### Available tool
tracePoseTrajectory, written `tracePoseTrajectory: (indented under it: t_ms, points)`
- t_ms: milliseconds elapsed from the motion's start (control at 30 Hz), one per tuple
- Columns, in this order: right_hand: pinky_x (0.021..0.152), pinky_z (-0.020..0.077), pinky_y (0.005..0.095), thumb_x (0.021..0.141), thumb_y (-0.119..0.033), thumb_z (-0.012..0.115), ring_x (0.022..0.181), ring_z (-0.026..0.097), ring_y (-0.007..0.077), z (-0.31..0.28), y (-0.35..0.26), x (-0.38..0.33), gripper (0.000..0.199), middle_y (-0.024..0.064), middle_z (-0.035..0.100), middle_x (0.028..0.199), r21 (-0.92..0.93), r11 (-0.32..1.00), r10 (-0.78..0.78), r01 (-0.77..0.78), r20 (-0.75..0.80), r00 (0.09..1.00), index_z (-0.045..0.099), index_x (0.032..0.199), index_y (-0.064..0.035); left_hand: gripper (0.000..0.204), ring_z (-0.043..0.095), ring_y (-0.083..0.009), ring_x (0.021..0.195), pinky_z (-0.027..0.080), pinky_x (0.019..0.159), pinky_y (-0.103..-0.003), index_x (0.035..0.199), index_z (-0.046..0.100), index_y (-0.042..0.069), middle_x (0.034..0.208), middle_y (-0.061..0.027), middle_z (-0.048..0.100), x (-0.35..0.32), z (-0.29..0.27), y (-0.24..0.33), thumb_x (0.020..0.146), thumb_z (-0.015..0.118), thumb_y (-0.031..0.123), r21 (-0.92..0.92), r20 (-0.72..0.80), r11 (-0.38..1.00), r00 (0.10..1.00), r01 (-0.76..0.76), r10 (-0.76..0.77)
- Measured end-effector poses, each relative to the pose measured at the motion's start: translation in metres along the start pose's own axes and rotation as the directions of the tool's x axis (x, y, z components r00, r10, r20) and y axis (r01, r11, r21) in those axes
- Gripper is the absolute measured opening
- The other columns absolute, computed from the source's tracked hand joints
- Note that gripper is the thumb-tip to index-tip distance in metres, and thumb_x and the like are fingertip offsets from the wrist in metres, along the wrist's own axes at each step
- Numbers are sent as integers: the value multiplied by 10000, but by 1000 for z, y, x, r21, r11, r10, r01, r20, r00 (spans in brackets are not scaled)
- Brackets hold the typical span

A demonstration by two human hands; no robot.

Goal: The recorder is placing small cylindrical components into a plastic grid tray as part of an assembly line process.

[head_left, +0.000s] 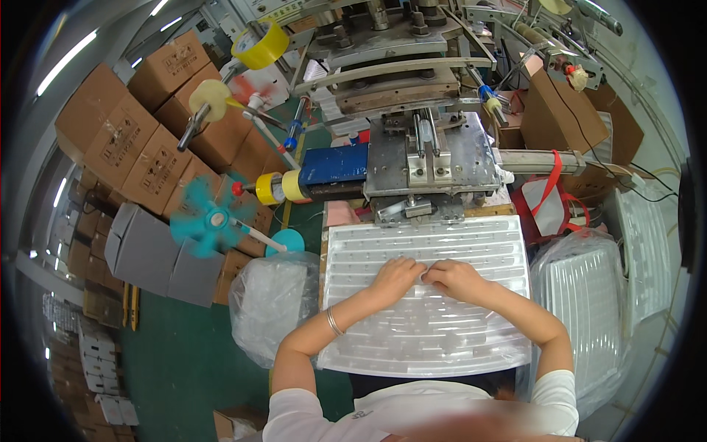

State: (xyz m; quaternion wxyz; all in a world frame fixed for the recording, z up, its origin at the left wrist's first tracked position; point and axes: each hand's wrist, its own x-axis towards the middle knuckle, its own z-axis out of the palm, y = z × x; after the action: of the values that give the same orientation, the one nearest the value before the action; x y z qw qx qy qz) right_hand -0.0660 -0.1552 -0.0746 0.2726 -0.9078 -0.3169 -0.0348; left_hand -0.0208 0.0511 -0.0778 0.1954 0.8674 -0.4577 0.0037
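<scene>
A large white ridged plastic tray (353,254) lies in front of me, with many small clear or whitish pieces over its near half. My left hand (398,281) and my right hand (454,280) meet above the tray's middle, fingertips almost touching. Both have their fingers closed in a pinch. Whatever sits between the fingertips is too small to make out. Just beyond the tray's far edge stands a metal press machine (434,158) with a small clamp fixture (426,147) on its plate.
A teal fan (213,217) stands left of the machine, near yellow tape rolls (269,188). Cardboard boxes (140,158) are stacked at far left. Plastic-wrapped bundles sit left (269,302) and right (582,309) of the tray. A red-handled bag (541,206) hangs at right.
</scene>
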Motion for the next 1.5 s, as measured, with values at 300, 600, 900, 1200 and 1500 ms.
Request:
tracePoseTrajectory:
  t_ms: [300, 600, 900, 1200, 1500]
  points:
    - [706, 496, 277, 764, -2, 598, 844, 613, 195, -61, -66, -4, 200, 76, 555, 931, 466, 884, 299, -21, -531, 793, 561, 954, -53, 391, 567, -284, 972, 448, 827, -369, 1129, 587, 99, 1055, -95, 601, -49, -46, 7, 746, 664, 96, -64, -206, 989, 968, 133, -144]
    - [653, 449, 212, 898, -114, 551, 815, 604, 121, -53, -123, -55, 183, 69, 597, 1056, 789, 608, 675, -89, -455, 581, 534, 1063, -39, 231, 565, -67, 822, 448, 697, -195, 1100, 590, -2, 945, -52, 630, -176, -76, 62, 889, 598, 92, -853, -308, 472, 515, 222, -800]
    - [744, 481, 230, 851, -22, 559, 1010, 551, 139, -73, -99, -52, 327, 72, 575, 1181, 598, 797, 528, -84, -622, 579, 578, 1176, -49, 266, 560, -68, 768, 441, 661, -215, 1131, 599, 52, 905, -17, 630, -106, -64, 61, 876, 595, 129, -712, -291, 629, 684, 313, -669]
    - [705, 509, 232, 839, -56, 626, 914, 599, 136, -69, -56, -34, 280, 91, 584, 1172, 731, 662, 678, -164, -492, 546, 599, 1116, -23, 318, 549, -248, 934, 425, 801, -326, 1159, 599, 118, 1033, -81, 601, 14, -76, 24, 847, 611, 176, -318, -503, 907, 762, 277, -408]
    - [702, 523, 238, 830, -31, 630, 883, 609, 147, -91, -24, 3, 273, 95, 601, 1126, 633, 741, 630, -223, -543, 555, 601, 1101, -16, 361, 462, -280, 1010, 310, 882, -457, 1126, 619, 134, 1080, -134, 541, 148, -115, -24, 833, 614, 345, 306, -767, 854, 640, 420, -40]
